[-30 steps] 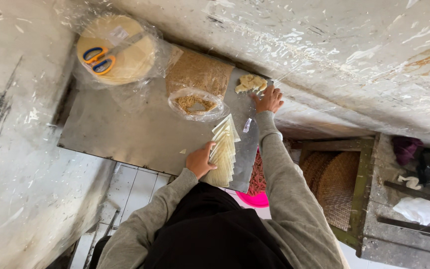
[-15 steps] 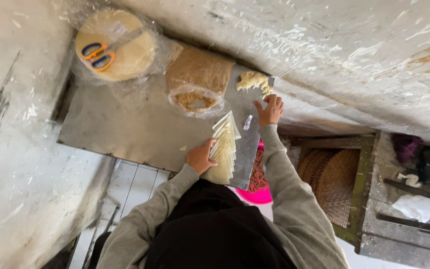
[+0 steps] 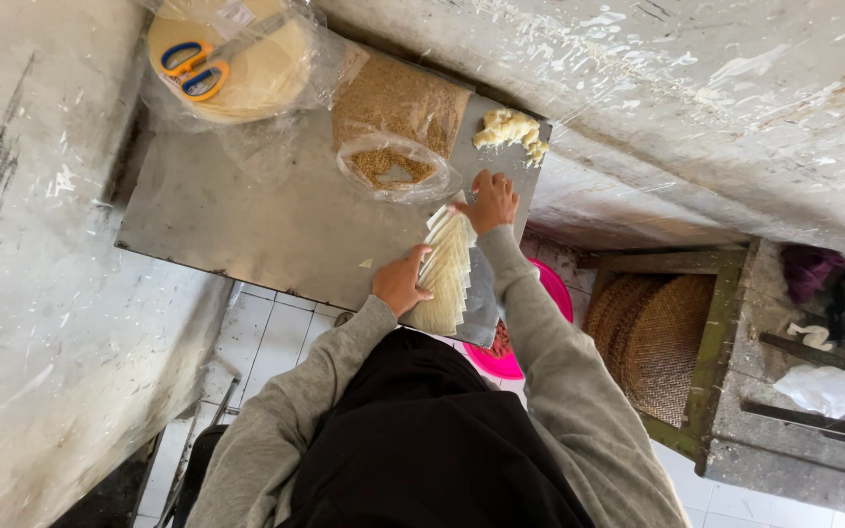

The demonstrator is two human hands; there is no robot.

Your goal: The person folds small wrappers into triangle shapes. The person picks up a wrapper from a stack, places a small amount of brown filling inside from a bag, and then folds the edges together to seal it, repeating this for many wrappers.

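Right hand [image 3: 489, 200] back on wrappers [image 3: 447, 269]

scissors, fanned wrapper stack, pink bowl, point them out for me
scissors [image 3: 198, 70], head view, on the blue-and-yellow handles
fanned wrapper stack [image 3: 445, 274], head view, middle of the fan
pink bowl [image 3: 511, 362], head view, on its rim

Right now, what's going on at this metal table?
A person in a grey top bends over a metal table, both hands on a fanned stack of thin pale sheets. The left hand rests at its near side, and the right hand presses the far end. Beyond lie an open bag of brown crumbs, a lump of pale dough, and bagged round sheets with scissors on top.
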